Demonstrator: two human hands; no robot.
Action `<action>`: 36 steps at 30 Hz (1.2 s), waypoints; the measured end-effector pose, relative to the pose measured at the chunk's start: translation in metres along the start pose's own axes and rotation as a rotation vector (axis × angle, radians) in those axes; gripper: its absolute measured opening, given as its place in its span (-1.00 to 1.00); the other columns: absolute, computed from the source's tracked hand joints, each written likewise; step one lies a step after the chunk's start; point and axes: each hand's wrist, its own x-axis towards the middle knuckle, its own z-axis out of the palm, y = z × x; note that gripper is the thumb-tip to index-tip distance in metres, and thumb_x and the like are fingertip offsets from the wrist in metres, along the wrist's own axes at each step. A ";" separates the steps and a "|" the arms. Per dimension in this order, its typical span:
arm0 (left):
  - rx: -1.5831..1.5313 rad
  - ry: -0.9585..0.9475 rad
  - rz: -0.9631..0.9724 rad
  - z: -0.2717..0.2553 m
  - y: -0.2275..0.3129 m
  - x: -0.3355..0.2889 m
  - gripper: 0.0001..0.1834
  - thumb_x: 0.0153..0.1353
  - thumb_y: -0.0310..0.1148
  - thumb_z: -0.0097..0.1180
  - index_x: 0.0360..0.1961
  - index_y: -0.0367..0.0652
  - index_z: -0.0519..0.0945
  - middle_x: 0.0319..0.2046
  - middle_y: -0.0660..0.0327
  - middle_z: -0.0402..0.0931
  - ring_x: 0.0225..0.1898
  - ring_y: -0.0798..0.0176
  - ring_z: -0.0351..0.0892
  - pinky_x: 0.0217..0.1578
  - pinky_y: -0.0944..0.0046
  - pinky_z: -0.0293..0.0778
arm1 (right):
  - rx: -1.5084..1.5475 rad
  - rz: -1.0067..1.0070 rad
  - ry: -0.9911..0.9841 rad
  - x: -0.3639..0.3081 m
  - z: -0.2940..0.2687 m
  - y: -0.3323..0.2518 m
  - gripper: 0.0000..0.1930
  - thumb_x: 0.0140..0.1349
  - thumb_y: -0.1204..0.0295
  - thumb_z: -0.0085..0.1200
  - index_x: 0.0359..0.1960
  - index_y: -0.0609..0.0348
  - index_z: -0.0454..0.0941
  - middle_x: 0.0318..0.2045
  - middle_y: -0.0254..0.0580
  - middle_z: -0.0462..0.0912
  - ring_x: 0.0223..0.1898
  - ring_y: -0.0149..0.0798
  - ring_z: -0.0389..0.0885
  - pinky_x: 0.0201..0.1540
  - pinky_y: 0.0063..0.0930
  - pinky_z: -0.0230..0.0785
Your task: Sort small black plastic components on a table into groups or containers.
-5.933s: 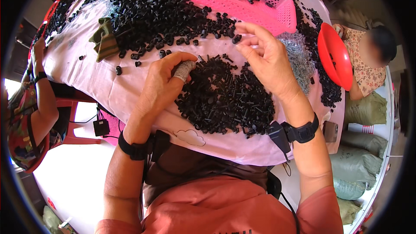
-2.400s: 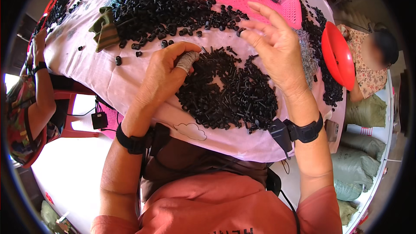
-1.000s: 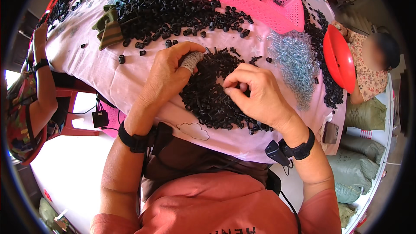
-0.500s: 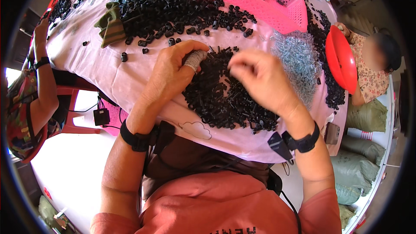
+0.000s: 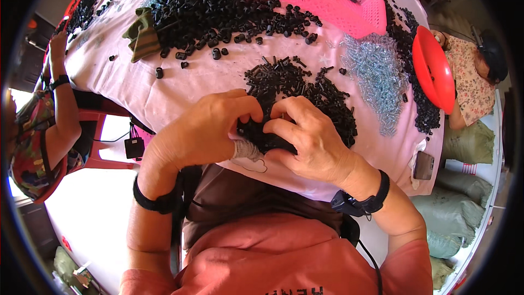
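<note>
In front of me a pile of small black rod-shaped parts (image 5: pixel 333 95) lies on the pale pink cloth. My left hand (image 5: pixel 210 125), a grey knitted cover (image 5: pixel 246 150) on its thumb, curls over the near left side of this pile. My right hand (image 5: pixel 314 139) bends its fingers just opposite, and both hands almost meet above the parts. Fingers on each side are closed, and whatever sits between them is hidden. To the right of the pile lies a heap of clear small springy-looking pieces (image 5: pixel 376 76).
Farther off spreads a big heap of black caps (image 5: pixel 213 5), beside a striped green cloth (image 5: pixel 144 35). A pink basket (image 5: pixel 327 5) holds black parts. At right are a red basin (image 5: pixel 431 71), a phone (image 5: pixel 423 165) and a seated person (image 5: pixel 472 76); another person's arm (image 5: pixel 61 87) shows at left.
Both hands have come down nearer to me and closer together over the near part of the pile. My right hand has moved left, and its fingers now face the left ones.
</note>
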 end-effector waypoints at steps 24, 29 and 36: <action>-0.281 0.368 -0.232 0.007 -0.035 0.024 -0.75 0.29 -0.51 0.17 -0.03 -0.32 0.70 -0.35 0.35 0.60 -0.30 0.51 0.53 -0.32 0.41 0.44 | -0.131 0.039 0.076 0.015 -0.004 0.006 -0.84 -0.05 0.55 0.34 -0.41 0.18 0.62 -0.29 -0.18 0.52 -0.22 -0.06 0.57 -0.18 -0.21 0.49; -0.374 0.433 -0.110 0.010 -0.037 0.023 -0.77 0.36 -0.43 0.15 -0.05 -0.32 0.69 -0.36 0.37 0.57 -0.29 0.51 0.51 -0.30 0.39 0.46 | -0.176 0.047 0.058 0.018 0.006 0.004 -0.85 -0.05 0.55 0.33 -0.42 0.18 0.62 -0.29 -0.19 0.52 -0.21 -0.06 0.56 -0.16 -0.19 0.49; -0.468 0.396 -0.213 0.010 -0.043 0.021 -0.75 0.46 -0.30 0.14 -0.05 -0.26 0.70 -0.30 0.39 0.61 -0.26 0.54 0.52 -0.25 0.45 0.48 | -0.016 0.140 0.087 0.021 -0.007 0.013 -0.87 0.08 0.61 0.24 -0.31 0.23 0.61 -0.26 -0.06 0.55 -0.18 0.03 0.61 -0.12 -0.12 0.48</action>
